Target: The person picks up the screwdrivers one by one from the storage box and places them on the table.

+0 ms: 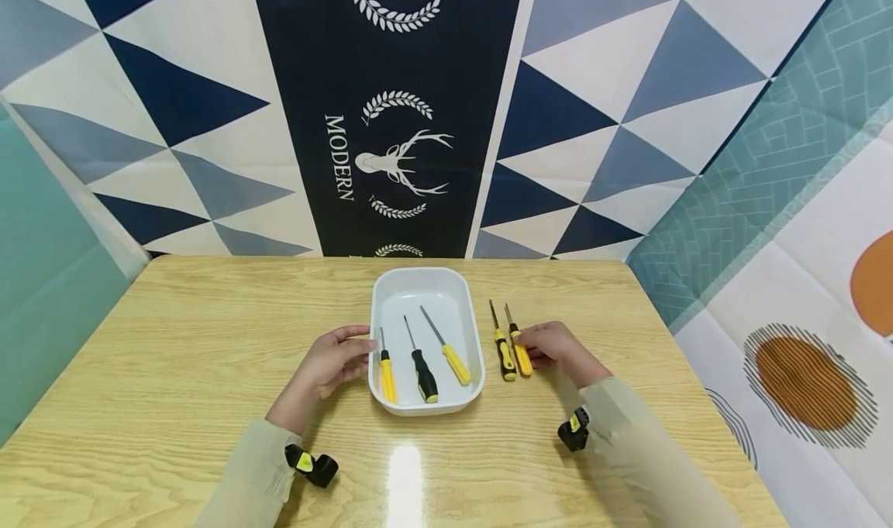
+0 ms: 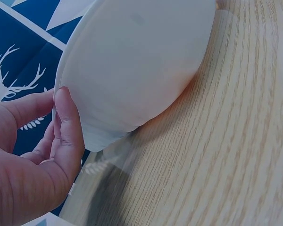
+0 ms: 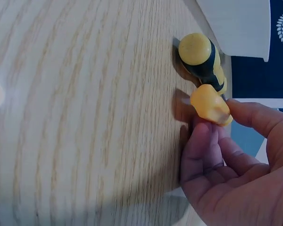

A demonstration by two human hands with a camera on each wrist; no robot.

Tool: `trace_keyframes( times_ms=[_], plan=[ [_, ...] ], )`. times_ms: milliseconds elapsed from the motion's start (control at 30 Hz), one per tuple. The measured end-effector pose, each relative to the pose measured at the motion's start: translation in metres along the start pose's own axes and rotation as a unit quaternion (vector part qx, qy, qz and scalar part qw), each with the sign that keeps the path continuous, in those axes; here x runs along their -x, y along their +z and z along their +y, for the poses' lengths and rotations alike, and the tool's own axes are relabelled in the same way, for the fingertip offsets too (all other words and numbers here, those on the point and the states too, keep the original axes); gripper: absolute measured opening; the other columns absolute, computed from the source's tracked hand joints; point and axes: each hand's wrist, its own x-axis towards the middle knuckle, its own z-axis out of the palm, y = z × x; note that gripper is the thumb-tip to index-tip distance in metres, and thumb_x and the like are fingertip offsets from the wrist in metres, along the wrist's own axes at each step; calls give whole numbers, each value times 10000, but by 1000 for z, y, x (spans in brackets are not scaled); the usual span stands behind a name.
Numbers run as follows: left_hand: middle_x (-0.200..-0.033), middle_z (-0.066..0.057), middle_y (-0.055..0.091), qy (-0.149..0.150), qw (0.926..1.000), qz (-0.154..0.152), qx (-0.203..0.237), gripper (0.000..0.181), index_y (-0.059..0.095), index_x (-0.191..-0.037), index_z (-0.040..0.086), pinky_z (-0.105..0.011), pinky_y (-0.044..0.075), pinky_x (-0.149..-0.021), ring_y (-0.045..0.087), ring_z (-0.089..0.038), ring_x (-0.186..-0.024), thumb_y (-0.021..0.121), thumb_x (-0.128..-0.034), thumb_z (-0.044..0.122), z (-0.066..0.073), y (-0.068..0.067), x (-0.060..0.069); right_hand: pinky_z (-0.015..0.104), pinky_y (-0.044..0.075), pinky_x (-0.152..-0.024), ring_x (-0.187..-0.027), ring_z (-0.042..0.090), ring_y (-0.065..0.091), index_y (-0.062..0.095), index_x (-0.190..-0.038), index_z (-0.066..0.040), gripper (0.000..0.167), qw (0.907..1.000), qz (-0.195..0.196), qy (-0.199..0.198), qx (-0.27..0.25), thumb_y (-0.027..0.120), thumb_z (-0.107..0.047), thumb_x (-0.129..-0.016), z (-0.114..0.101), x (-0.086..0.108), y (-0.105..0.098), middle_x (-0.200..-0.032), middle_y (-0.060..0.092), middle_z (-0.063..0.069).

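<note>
A white tray (image 1: 425,281) stands on the table with three screwdrivers inside: a yellow-handled one (image 1: 387,379) along the left wall, a black-handled one (image 1: 422,374) in the middle, and another yellow one (image 1: 456,364) at the right. My left hand (image 1: 336,361) pinches the tray's left rim between thumb and fingers, as the left wrist view shows. To the right of the tray, my right hand (image 1: 554,347) grips the yellow handle of a screwdriver (image 3: 210,104). A yellow-and-black screwdriver (image 1: 505,355) lies just left of that one, its butt end toward me.
The wooden table (image 1: 209,404) reaches back to a patterned cloth wall (image 1: 558,163). A teal panel (image 1: 56,241) stands on the left, a printed cloth (image 1: 802,373) on the right. Small black cameras (image 1: 314,466) sit on both wrists.
</note>
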Motion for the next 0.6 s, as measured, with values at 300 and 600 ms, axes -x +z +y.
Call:
trace_keyframes(
  times_ms=[300, 600],
  plan=[
    [-958, -43, 635, -35, 10000, 32, -57, 500, 465, -1311, 14, -212, 547, -656, 602, -101, -715, 656, -865, 135, -2, -1, -2, 252, 558, -624, -667, 79, 600, 548, -1232, 83, 434, 9996, 206, -53, 169, 609, -163, -881, -1, 0, 4, -865, 656, 50],
    [-966, -34, 648, -13, 10000, -25, 13, 505, 457, -1319, 19, -212, 547, -659, 597, -94, -715, 653, -868, 133, -2, 0, -1, 252, 540, -615, -667, 101, 584, 597, -1170, 60, 376, 9983, 446, 5, 380, 603, -199, -898, -2, 2, 5, -849, 643, 46]
  ],
)
